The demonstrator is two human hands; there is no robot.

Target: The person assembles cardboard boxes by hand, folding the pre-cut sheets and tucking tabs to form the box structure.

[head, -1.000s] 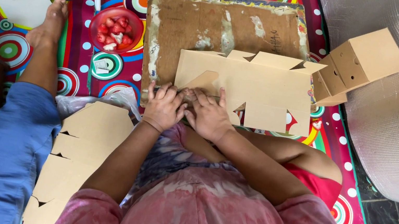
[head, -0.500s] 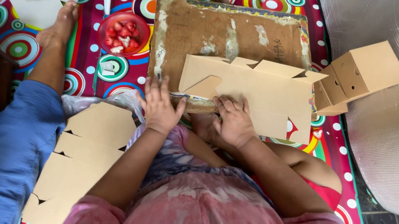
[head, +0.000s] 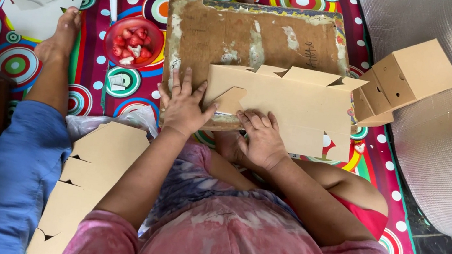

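A flat die-cut cardboard box blank (head: pixel 295 104) with flaps along its top edge lies on a worn brown board (head: pixel 240 33). My left hand (head: pixel 182 105) rests flat with spread fingers at the blank's left end, partly on the board. My right hand (head: pixel 262 141) presses down on the blank's lower edge, just beside a small folded flap (head: pixel 230 99). Neither hand grips anything; both lie palm down on the cardboard.
A folded cardboard box (head: pixel 406 79) lies at the right. A stack of flat blanks (head: pixel 90 178) lies beside my left leg. A red bowl (head: pixel 134 41) of small red and white pieces sits left of the board. Another person's blue-trousered leg and bare foot (head: pixel 60 39) stretch along the left.
My right hand slid right along the blank's lower edge, away from my left hand. The left hand has spread flat at the blank's left end.
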